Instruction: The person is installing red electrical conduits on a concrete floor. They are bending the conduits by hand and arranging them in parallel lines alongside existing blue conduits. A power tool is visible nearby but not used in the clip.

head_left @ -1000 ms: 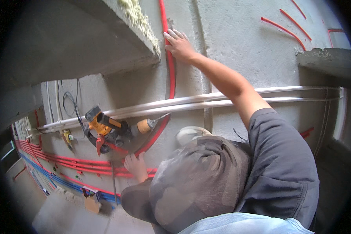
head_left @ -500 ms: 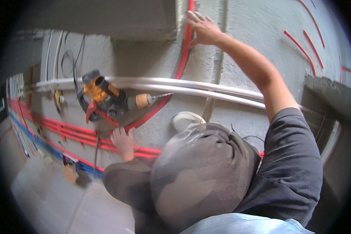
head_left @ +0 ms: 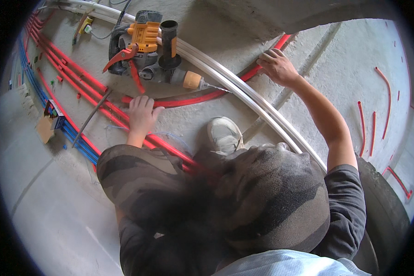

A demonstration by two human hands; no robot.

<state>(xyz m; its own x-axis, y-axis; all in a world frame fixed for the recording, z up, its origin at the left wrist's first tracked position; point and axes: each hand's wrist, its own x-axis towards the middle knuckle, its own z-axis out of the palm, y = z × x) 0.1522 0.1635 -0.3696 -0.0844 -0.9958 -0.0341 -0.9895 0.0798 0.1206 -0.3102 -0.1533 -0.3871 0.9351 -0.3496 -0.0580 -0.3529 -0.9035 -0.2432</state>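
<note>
A curved red conduit pipe (head_left: 194,99) lies on the concrete floor, passing beneath two white pipes. My left hand (head_left: 142,114) is over its left end, fingers bent across it and thumb out to the side. Farther right, my right hand (head_left: 277,67) grips the same pipe with curled fingers. Between my hands lies an orange and black rotary hammer (head_left: 145,37) with a side handle and a long bit. Its bit tip comes close to the curved pipe near the white pipes (head_left: 250,97).
Parallel red pipes (head_left: 87,94) and blue pipes (head_left: 78,138) run along the left. A thin rod (head_left: 93,115) crosses them beside a small open box (head_left: 52,120). My shoe (head_left: 224,133) stands near the curved pipe. Short red pipes (head_left: 361,126) project at the right.
The view has turned and shifted. My right hand, earlier stretched flat at the pipe's far part, now curls around it. My left hand stays at the near end, its fingers now bent over it.
</note>
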